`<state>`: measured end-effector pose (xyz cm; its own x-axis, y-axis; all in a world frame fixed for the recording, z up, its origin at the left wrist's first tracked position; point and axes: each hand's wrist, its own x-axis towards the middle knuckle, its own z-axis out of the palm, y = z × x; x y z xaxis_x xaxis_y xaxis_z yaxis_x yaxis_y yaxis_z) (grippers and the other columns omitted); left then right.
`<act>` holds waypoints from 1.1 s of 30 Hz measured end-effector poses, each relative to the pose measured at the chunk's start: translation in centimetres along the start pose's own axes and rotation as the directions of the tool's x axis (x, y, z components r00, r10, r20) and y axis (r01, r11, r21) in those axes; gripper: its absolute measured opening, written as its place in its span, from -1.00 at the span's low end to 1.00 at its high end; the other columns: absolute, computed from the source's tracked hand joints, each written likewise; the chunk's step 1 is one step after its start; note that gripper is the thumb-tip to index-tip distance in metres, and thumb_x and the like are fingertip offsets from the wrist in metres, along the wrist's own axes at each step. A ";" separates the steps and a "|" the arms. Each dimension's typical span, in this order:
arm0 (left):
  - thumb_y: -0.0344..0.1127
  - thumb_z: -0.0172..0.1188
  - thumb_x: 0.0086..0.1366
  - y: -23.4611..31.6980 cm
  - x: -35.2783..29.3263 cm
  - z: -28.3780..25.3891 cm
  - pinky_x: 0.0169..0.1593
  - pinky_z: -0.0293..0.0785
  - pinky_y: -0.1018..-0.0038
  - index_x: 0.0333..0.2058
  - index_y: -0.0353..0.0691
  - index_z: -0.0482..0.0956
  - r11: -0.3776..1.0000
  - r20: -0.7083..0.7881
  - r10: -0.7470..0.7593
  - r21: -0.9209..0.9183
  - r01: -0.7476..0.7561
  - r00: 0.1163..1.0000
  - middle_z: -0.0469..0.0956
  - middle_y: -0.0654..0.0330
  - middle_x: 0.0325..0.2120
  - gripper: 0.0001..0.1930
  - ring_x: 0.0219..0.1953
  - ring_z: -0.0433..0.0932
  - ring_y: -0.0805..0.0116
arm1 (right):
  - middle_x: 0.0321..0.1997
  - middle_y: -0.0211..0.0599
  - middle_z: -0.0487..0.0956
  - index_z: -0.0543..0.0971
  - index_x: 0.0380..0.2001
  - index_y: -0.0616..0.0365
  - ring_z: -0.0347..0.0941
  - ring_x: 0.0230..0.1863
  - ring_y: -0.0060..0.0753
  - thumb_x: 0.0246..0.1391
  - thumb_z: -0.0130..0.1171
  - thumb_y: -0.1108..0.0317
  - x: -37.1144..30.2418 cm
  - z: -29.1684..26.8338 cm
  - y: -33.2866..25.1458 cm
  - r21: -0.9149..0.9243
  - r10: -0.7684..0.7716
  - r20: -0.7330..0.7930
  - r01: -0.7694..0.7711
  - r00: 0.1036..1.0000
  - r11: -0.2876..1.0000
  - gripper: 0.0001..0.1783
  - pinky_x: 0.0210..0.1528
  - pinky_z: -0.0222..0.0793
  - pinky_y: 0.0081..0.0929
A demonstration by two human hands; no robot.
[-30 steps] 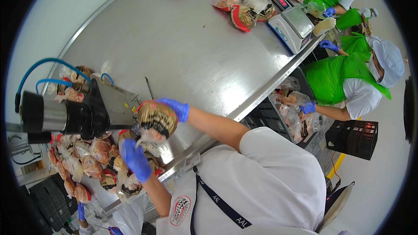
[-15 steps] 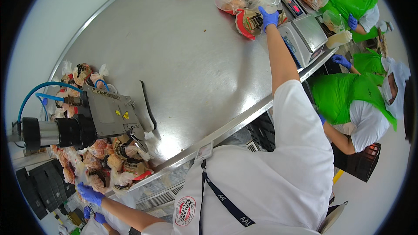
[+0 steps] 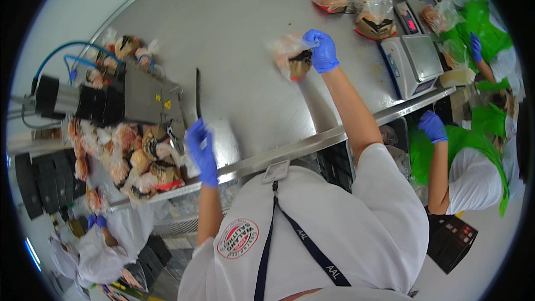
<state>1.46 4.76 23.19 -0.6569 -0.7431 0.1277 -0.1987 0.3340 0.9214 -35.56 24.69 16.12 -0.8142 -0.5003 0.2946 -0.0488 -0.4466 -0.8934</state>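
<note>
Pinched in my blue-gloved right hand [image 3: 323, 51] is the gathered top of a clear, printed plastic bag of chicken [image 3: 298, 68]. The bag hangs over the steel table [image 3: 251, 78], a little blurred, left of the hand. My left hand [image 3: 202, 153], also gloved, is raised at the table's near edge, open and holding nothing, its fingers pointing up. Close to its left stands a metal bag-closing machine [image 3: 150, 92] with blue air hoses. A pile of closed chicken bags [image 3: 139, 159] lies below the machine.
At the right table edge is a white weighing scale [image 3: 409, 67]. Behind it lie more chicken bags [image 3: 376, 19]. Co-workers in green aprons [image 3: 460, 150] stand at the right; another in white [image 3: 103, 251] is at the lower left. Black crates [image 3: 42, 184] are stacked far left.
My right hand has drawn a chicken bag leftward, away from the others near the scale. My left hand has moved from below the pile rightward and up to the table edge.
</note>
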 end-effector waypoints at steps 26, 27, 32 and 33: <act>-0.32 0.22 0.13 -1.9 8.0 14.8 -0.27 0.37 0.52 -0.29 -0.31 0.45 0.725 0.591 -0.293 -0.375 0.578 0.751 0.47 0.25 -0.41 -0.77 -0.38 0.41 0.50 | -0.15 -0.38 0.48 0.42 -0.09 0.22 0.39 -0.10 -0.53 -0.02 0.21 0.33 -9.4 8.2 0.5 0.099 0.574 0.155 -0.591 0.804 0.801 -0.59 -0.01 0.31 -0.53; -0.31 0.22 0.13 -1.9 8.2 14.7 -0.30 0.34 0.55 -0.33 -0.31 0.46 0.739 0.536 -0.264 -0.422 0.526 0.802 0.46 0.27 -0.43 -0.78 -0.40 0.38 0.50 | -0.21 -0.41 0.49 0.45 -0.15 0.21 0.40 -0.16 -0.56 -0.01 0.21 0.33 -9.0 8.3 0.8 0.092 0.567 0.111 -0.577 0.816 0.812 -0.66 -0.07 0.34 -0.55; -0.29 0.24 0.11 -2.4 6.0 13.8 -0.29 0.35 0.50 -0.36 -0.27 0.45 0.731 0.351 -0.155 -0.588 0.346 0.923 0.45 0.28 -0.51 -0.79 -0.42 0.38 0.48 | -0.27 -0.43 0.52 0.49 -0.26 0.20 0.40 -0.26 -0.59 0.05 0.15 0.34 -9.0 9.8 2.0 0.135 0.385 -0.091 -0.372 0.918 0.918 -0.79 -0.20 0.36 -0.55; -0.29 0.25 0.10 -2.2 5.7 13.9 -0.31 0.35 0.49 -0.37 -0.26 0.45 0.742 0.311 -0.146 -0.594 0.312 0.939 0.44 0.28 -0.53 -0.79 -0.43 0.37 0.47 | -0.27 -0.41 0.52 0.49 -0.26 0.22 0.39 -0.28 -0.59 0.07 0.13 0.33 -9.1 10.6 2.1 0.128 0.363 -0.103 -0.349 0.926 0.928 -0.79 -0.22 0.35 -0.54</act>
<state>-11.90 7.85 16.75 -0.8142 -0.5662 -0.1286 0.0795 -0.3281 0.9413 -22.11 20.48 15.11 -0.8316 -0.5486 -0.0864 0.3131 -0.3347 -0.8888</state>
